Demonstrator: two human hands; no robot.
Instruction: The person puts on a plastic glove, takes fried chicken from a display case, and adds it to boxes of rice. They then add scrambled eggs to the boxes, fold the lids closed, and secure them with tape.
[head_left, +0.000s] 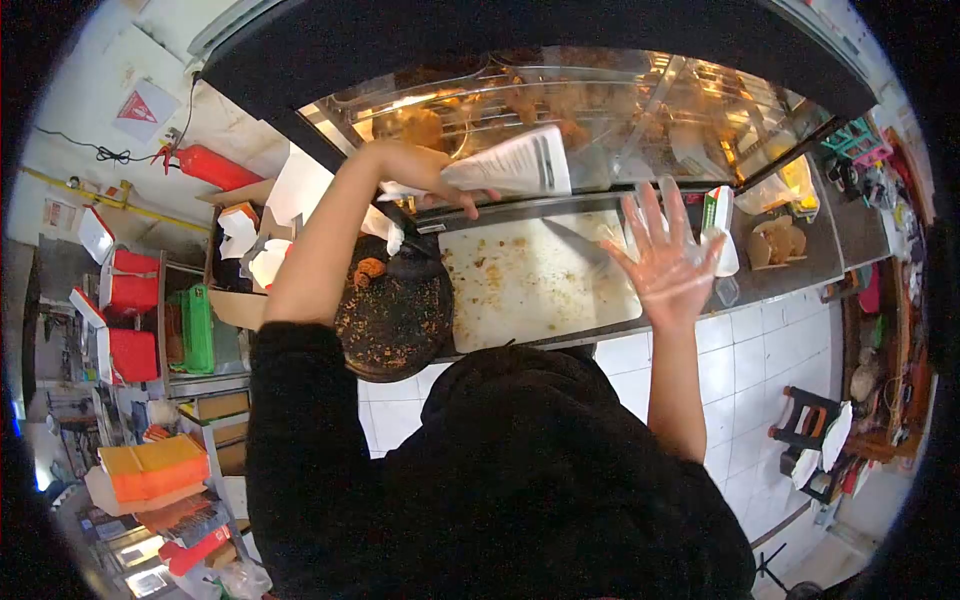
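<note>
My left hand (455, 189) is beside the glass of a lit display case and grips a white paper bag (522, 166) with dark print on it. My right hand (668, 260) is raised over the right end of a white cutting board (530, 300), palm showing and fingers spread. A clear, shiny plastic glove appears to cover it. On the board, scattered with brown crumbs, lies a knife (573, 238); my right hand hides its handle end. Left of the board, a round dark tray (395, 335) covered in crumbs bears a small orange-brown piece of food (369, 270).
The display case (640, 110) with browned food inside runs along the back. A white and green box (718, 225) and a cardboard food holder (776, 243) stand on the right. At the left are a fire extinguisher (215, 168), an open carton (232, 300) and red boxes (130, 355).
</note>
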